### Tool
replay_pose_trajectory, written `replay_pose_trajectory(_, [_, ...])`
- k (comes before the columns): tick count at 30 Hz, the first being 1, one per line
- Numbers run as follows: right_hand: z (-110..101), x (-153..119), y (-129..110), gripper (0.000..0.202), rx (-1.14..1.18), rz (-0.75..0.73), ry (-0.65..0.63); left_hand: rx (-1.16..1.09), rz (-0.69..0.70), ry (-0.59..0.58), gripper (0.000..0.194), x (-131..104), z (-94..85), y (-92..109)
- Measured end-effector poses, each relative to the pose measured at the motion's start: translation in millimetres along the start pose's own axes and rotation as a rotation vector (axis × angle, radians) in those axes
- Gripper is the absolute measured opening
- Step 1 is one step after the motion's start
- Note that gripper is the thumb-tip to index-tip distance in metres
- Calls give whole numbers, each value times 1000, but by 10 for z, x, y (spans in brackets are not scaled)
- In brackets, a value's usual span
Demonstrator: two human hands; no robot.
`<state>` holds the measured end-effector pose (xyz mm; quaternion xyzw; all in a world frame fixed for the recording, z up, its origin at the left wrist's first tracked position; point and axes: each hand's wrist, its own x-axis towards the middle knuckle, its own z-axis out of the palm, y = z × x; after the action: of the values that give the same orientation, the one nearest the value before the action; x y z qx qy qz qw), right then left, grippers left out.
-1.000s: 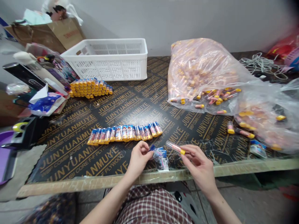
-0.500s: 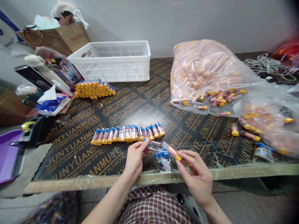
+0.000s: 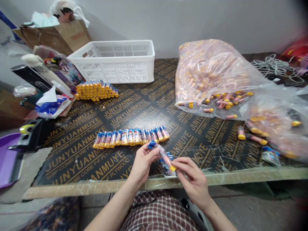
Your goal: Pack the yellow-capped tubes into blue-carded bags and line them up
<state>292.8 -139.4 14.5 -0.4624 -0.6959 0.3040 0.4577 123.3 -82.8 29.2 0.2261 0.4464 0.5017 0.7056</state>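
My left hand pinches a clear plastic sleeve with a blue end. In my right hand, thumb and fingertips grip the yellow cap of a small clear tube with a pink label. The tube lies in line with the sleeve and appears to be at least partly inside it. Beneath them, a small pile of flat blue-and-clear sleeves rests near the table edge, partly hidden. Just beyond my hands runs a row of blue-wrapped tubes with yellow caps.
A stack of wrapped tubes sits at the back left before a white plastic basket. At right lies a large clear bag of yellow-capped tubes, some spilling out. A purple dustpan is at far left.
My right hand has moved left and slightly down, bringing the tube into the sleeve. My left hand has turned, raising the sleeve's blue end into view.
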Motion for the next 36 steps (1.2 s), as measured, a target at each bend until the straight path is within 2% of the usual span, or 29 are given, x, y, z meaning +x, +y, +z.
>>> replay_pose_trajectory(4, [11,5,51,47,-71,-49,10,57,-83,-110,41,-54,-6,-4])
replay_pose_trajectory(8, [7,62,64,70,-98,-77,32,195,-188,-251,35,-133,13,-56])
replay_pose_trajectory(15, [-63,114,41,84,74,-73,-235,244,-266,-347,31,-204,50,-100])
replay_pose_trajectory(32, [20,45,90,84,167,-34,-163,245,-266,-355,37,-246,84,-114])
replay_pose_trajectory(34, [41,58,78,82,192,-16,-154,261,-244,-352,39,-225,67,-57])
replay_pose_trajectory(36, [32,80,76,81,215,-7,-143,343,-161,-305,37,-169,-22,91])
